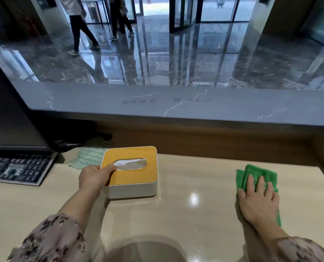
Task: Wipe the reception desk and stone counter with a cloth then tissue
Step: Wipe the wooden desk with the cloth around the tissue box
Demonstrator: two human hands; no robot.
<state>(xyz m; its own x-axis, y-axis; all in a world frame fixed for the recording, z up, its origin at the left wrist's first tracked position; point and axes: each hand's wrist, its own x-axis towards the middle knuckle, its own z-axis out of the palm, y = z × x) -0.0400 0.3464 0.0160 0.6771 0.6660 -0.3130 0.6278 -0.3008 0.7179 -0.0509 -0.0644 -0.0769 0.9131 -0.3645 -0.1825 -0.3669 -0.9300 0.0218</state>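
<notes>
While left hand (92, 179) grips tissue box (138, 176) | right hand (258, 200) presses cloth (256, 172)

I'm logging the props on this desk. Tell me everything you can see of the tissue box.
The tissue box is a low squarish container with rounded corners: white walls, seemingly plastic, under a yellow-orange lid that looks like wood. An oval slot in the lid shows white tissue. It seems to sit flat on the beige desk, left of centre, a pale patterned cloth behind its far-left corner. The left hand grips its near-left edge, fingers over the lid.
</notes>
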